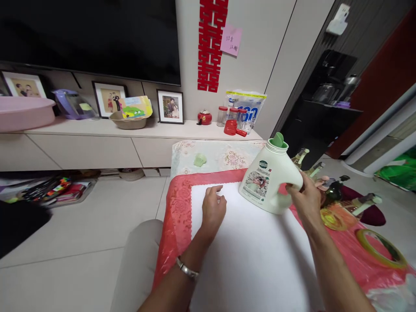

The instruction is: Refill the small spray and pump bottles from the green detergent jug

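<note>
Right hand grasping jug by its handle, jug at far right of white sheet, left hand empty with fingers loosely curled, over sheet's far left part, green piece beyond sheet, tape roll right of sheet.

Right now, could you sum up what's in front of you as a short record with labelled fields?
Right hand: grips the jug's handle
Left hand: empty, fingers curled, at the white sheet; contact unclear
Jug: pale, with a printed label and green in its mouth
White sheet: over a red cloth
Beyond the sheet: crumpled pale green item on a floral cloth
Right side: bottles, yellowish tape roll
</note>
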`<state>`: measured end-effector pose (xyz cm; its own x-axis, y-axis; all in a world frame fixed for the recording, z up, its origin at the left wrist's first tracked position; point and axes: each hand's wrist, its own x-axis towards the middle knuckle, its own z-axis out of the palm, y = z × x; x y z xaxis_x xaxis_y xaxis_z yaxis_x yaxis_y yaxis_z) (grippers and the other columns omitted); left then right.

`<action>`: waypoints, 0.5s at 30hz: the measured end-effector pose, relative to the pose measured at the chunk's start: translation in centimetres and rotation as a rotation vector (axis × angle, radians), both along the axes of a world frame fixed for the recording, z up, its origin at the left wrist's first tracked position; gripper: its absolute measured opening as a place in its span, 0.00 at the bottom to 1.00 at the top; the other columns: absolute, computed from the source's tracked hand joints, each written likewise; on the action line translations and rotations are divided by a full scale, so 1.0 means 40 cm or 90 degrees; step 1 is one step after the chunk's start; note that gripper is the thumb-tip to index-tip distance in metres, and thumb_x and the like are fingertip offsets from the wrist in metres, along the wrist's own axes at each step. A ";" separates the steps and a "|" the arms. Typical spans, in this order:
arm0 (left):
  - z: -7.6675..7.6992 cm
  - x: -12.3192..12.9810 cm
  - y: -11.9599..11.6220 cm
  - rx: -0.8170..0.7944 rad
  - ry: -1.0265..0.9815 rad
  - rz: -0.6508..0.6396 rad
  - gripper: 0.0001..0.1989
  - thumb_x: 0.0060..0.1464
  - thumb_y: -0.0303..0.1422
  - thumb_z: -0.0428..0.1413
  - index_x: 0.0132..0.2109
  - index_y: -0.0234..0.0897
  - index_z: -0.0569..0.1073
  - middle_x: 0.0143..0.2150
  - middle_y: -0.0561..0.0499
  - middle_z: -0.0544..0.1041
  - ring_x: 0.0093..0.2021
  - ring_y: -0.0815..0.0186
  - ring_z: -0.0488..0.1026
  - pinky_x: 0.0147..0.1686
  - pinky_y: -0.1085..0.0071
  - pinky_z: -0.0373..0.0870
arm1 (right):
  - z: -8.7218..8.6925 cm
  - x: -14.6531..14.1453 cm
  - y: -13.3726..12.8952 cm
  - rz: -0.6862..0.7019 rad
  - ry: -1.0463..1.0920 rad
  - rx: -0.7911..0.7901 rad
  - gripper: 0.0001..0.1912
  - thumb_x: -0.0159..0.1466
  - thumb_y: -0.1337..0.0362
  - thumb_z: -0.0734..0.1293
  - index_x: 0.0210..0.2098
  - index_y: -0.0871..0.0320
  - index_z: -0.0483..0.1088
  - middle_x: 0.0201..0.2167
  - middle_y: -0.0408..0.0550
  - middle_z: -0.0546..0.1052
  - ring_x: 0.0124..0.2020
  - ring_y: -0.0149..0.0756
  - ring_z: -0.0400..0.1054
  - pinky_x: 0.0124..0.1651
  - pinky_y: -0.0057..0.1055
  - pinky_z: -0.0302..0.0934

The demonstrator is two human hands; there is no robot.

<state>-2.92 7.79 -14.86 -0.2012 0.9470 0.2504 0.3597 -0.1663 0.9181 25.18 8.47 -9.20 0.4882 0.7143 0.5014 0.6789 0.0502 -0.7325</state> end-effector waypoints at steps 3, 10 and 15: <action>-0.050 0.002 0.010 0.027 -0.002 -0.001 0.18 0.54 0.21 0.49 0.49 0.35 0.75 0.48 0.44 0.76 0.37 0.65 0.75 0.42 0.66 0.75 | -0.006 -0.011 0.030 0.003 0.150 -0.007 0.30 0.44 0.53 0.65 0.42 0.66 0.73 0.32 0.51 0.74 0.30 0.32 0.64 0.29 0.24 0.56; -0.093 -0.016 0.007 0.088 0.016 -0.017 0.19 0.55 0.20 0.48 0.49 0.35 0.76 0.47 0.44 0.75 0.44 0.62 0.76 0.46 0.65 0.76 | 0.063 -0.053 0.015 0.100 0.362 -0.019 0.28 0.38 0.59 0.66 0.39 0.61 0.63 0.29 0.42 0.68 0.28 0.29 0.62 0.27 0.21 0.56; -0.089 -0.024 0.007 0.144 -0.001 -0.020 0.18 0.57 0.21 0.46 0.47 0.36 0.77 0.47 0.44 0.77 0.49 0.62 0.76 0.51 0.66 0.75 | 0.080 -0.110 -0.035 0.213 0.380 -0.032 0.30 0.40 0.60 0.66 0.44 0.61 0.65 0.38 0.47 0.73 0.34 0.31 0.65 0.35 0.23 0.61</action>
